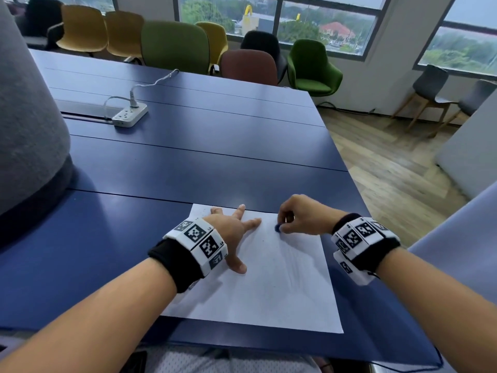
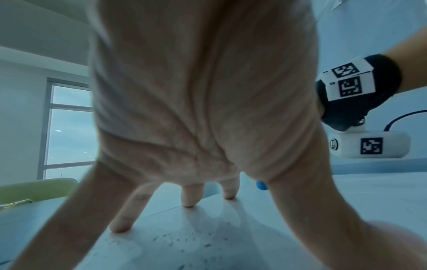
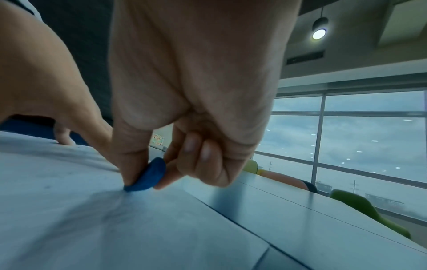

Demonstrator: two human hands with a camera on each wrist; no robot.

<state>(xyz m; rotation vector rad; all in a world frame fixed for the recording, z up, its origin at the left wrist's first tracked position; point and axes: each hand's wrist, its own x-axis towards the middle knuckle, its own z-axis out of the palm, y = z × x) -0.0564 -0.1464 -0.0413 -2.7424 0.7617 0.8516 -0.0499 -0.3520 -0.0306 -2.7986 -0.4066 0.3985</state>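
A white sheet of paper (image 1: 269, 286) lies on the blue table near its front edge. My left hand (image 1: 234, 230) rests on the sheet's upper left part with fingers spread and straight, the fingertips (image 2: 188, 203) pressing the paper (image 2: 184, 237). My right hand (image 1: 298, 216) pinches a small blue eraser (image 1: 277, 228) between thumb and forefinger near the sheet's far right corner. In the right wrist view the eraser (image 3: 148, 176) is tilted, its lower edge touching the paper (image 3: 69, 219), and faint grey smudges fan out from it. A sliver of the eraser (image 2: 261, 185) shows past my left hand.
A white power strip (image 1: 130, 114) with a plugged cable lies at the far left of the blue table (image 1: 188, 162). A grey padded partition (image 1: 24, 117) stands at the left. Chairs (image 1: 172, 47) line the table's far side. The table's right edge drops to wooden floor (image 1: 390, 162).
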